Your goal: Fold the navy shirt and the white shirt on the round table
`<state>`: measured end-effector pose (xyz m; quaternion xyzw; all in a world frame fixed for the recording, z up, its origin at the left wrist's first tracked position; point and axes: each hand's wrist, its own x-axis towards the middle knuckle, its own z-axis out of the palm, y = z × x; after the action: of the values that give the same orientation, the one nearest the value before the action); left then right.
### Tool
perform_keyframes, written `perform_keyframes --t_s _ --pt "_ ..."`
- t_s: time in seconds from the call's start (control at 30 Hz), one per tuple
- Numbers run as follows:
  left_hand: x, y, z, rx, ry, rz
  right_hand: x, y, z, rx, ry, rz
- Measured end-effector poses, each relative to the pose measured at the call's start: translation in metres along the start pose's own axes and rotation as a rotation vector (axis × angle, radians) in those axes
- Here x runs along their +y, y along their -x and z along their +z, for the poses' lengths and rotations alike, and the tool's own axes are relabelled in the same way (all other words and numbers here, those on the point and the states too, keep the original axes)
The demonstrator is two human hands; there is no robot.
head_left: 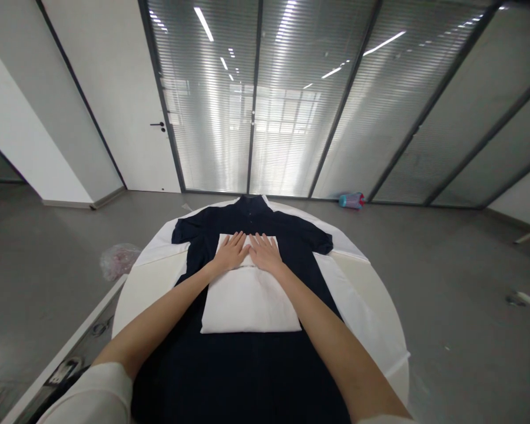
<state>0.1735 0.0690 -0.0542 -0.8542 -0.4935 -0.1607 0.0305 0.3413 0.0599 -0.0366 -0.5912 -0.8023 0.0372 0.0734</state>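
A folded white cloth (251,303) lies on a dark navy short-sleeved shirt (247,371), which is spread flat with its collar at the far end. My left hand (232,252) rests flat on the upper part of the white cloth, fingers stretched out. Beside it, my right hand (265,253) presses flat on the same part, its fingers spread and its thumb close to the left one. Under the navy shirt is another white garment (357,306), its sleeves showing at both sides. Whether the folded white cloth is a garment I cannot tell.
A round cream table (145,282) bears the clothes. On the floor stand a clear plastic bag (117,262) to the left and a blue-and-red bundle (351,201) by the glass wall. A white-edged frame with cables (66,359) runs along the left.
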Motion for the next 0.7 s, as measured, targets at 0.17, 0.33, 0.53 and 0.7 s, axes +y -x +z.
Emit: perform_keyframes --t_s 0.17,0.33,0.53,0.7 --pt "-0.006 0.008 0.008 -0.032 -0.031 -0.038 0.018 -0.004 -0.001 -0.148 -0.09 0.076" --pt "-0.014 0.012 -0.01 -0.102 0.071 0.008 0.028 0.002 -0.011 -0.085 -0.124 0.061" --pt "-0.013 0.08 -0.085 -0.115 0.258 0.424 0.04 0.082 -0.042 0.228 -0.12 -0.39" --pt "-0.013 0.144 -0.126 -0.227 0.128 0.528 0.05 0.17 -0.059 0.191 0.037 -0.761"
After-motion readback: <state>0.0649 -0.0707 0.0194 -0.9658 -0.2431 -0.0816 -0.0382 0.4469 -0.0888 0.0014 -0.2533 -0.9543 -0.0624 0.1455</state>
